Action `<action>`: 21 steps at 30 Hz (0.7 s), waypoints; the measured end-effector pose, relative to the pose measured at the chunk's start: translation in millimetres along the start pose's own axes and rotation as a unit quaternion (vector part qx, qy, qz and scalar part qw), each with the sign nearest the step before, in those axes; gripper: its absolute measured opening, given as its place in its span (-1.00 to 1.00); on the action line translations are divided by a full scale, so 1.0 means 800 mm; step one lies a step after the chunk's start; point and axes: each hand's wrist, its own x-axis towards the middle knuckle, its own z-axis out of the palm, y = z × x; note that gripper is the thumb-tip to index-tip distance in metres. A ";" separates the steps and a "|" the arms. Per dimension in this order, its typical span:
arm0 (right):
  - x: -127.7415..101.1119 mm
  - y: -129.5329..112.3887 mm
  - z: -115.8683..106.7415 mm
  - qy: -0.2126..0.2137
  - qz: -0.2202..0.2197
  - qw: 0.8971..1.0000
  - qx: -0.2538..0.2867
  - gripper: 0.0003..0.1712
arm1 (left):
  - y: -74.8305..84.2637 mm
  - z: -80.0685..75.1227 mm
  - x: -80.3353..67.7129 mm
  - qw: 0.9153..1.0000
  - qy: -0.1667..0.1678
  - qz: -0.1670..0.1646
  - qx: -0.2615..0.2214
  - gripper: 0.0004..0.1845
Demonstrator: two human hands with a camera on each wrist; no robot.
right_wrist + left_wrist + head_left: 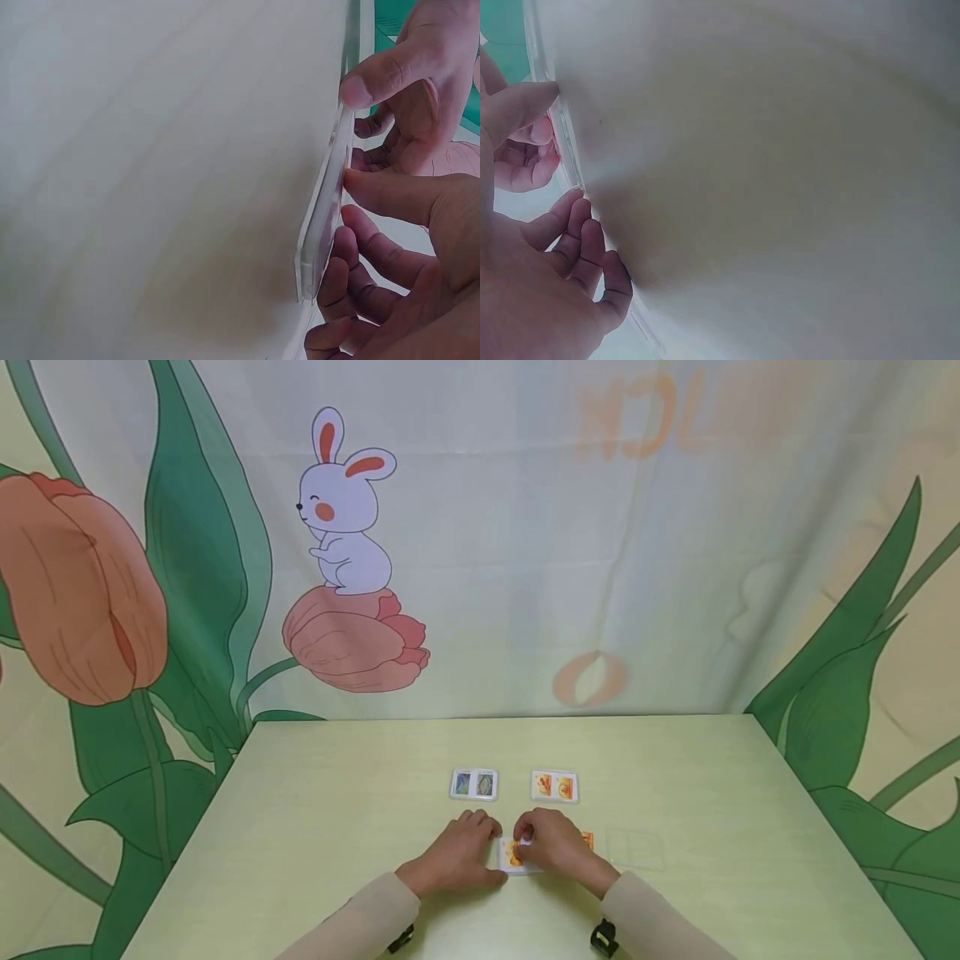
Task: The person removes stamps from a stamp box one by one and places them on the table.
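— Clear plastic, is that what both hands are on?

— Yes. A small card case (515, 855) with an orange picture lies flat on the pale green table (315, 827), close to the near edge, and the two hands meet over it. The left hand (459, 853) has its fingers curled against the case's left edge; the right hand (552, 847) has its fingers bent over the right side, with the thumb and a fingertip pinching the rim. The right wrist view shows that rim (321, 225) edge-on, thin and transparent, with the thumb (375, 79) on it.

— Why grip it from both sides?

— My guess is steadiness: a slim, slick case would slide on a smooth top, so one hand braces while the other works at the edge. The left wrist view shows fingers (585, 247) tucked along the same clear edge.

— Anything beside them?

— Just right of the right hand an orange scrap of another card (587, 840) peeks out, and beyond it lies an empty transparent case (635, 848), hard to make out.

— And farther back?

— Two filled cases sit side by side mid-table, well apart from the hands: one with green-grey pictures (473, 784), one with orange pictures (554, 786). Behind the table hangs a printed curtain (600, 527) with a rabbit (345, 510) on a tulip.
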 end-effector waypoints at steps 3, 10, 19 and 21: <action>0.001 0.000 -0.001 -0.005 0.001 1.000 0.001 -0.86 | -0.001 0.001 0.001 1.000 0.000 0.000 0.002 -0.40; 0.000 -0.002 -0.003 -0.006 0.018 1.000 0.005 -0.80 | -0.001 0.002 0.001 1.000 0.001 -0.001 0.001 -0.39; -0.003 0.001 -0.004 0.001 0.006 1.000 0.000 -0.83 | -0.002 0.002 0.002 1.000 0.000 -0.003 0.003 -0.39; -0.003 0.001 -0.005 0.000 0.008 1.000 -0.001 -0.83 | -0.001 0.002 0.002 1.000 -0.001 -0.003 0.003 -0.39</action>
